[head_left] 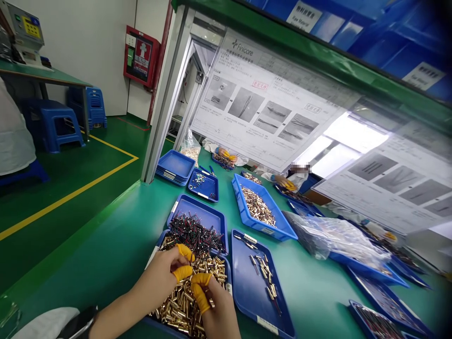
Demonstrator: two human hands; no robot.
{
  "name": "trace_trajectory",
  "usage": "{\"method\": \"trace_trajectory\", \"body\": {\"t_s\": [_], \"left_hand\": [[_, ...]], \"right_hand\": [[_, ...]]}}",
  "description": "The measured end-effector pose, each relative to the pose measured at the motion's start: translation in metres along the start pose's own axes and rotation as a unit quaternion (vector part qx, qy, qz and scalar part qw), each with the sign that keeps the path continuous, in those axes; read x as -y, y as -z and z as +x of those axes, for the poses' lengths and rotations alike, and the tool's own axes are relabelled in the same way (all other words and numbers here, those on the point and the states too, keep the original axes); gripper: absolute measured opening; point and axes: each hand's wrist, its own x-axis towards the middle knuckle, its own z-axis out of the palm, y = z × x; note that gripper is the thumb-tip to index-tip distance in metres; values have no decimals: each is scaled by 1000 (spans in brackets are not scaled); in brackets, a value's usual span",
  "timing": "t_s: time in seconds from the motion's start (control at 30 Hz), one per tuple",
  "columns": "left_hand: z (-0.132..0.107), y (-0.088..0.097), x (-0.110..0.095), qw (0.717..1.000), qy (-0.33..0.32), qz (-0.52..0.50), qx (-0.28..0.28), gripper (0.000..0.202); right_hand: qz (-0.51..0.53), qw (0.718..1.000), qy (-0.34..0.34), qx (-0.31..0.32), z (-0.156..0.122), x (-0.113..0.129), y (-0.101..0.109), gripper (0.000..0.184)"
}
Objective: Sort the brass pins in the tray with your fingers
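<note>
My left hand [170,266] and my right hand [213,295] are close together over a blue tray full of short gold-coloured metal tubes [181,306]. Yellow finger covers sit on the thumb and forefinger of each hand. The fingers of both hands are bent into a pinch; whatever is between them is too small or hidden to name. Just beyond lies a heap of thin dark and red wires [197,234] in another blue tray [212,214]. To the right, a shallow blue tray [243,275] holds several loose gold tubes [267,273], some with wires attached.
Farther back stand a deep blue bin [278,231] of metal parts, a small tray [208,192] and stacked trays [176,165]. A clear plastic bag [339,235] lies right. Instruction sheets [257,99] hang above, a metal post [165,94] rises left, and co-workers' hands [287,182] show opposite.
</note>
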Motion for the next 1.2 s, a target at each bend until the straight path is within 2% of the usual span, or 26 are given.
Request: {"method": "trace_trajectory", "body": {"t_s": [0.1,0.2,0.3,0.47,0.6,0.77,0.83,0.93,1.07,1.13,1.2], "left_hand": [[1,0,-1,994,1,-101,41,6],[1,-2,2,989,-1,-132,70,8],[1,-4,8,995,-19,-74,68,12],[-2,-4,6,995,-67,57,37,16],[-4,-2,-3,993,-63,86,44,15],[-3,-3,0,996,-69,29,43,8],[-1,-4,3,996,-69,-10,49,7],[-1,-6,3,995,-71,-51,52,7],[-1,-5,-2,993,-77,-82,41,7],[-2,-3,-3,993,-84,-72,42,7],[-3,-2,-3,994,-95,-36,41,5]], "right_hand": [[95,995,-13,-21,0,13,2,10],[156,985,-51,-60,-1,20,2,16],[191,976,-65,-77,-2,19,-3,22],[163,981,-59,-90,-5,10,-10,24],[149,985,-53,-73,-7,7,-12,28],[177,983,-47,-33,-7,14,-9,32],[235,971,-47,-13,-7,20,-7,28],[343,937,-60,-9,-6,27,-4,23],[434,896,-90,3,-2,30,2,29],[442,889,-115,12,0,30,4,31],[402,906,-132,22,1,30,6,28]]}}
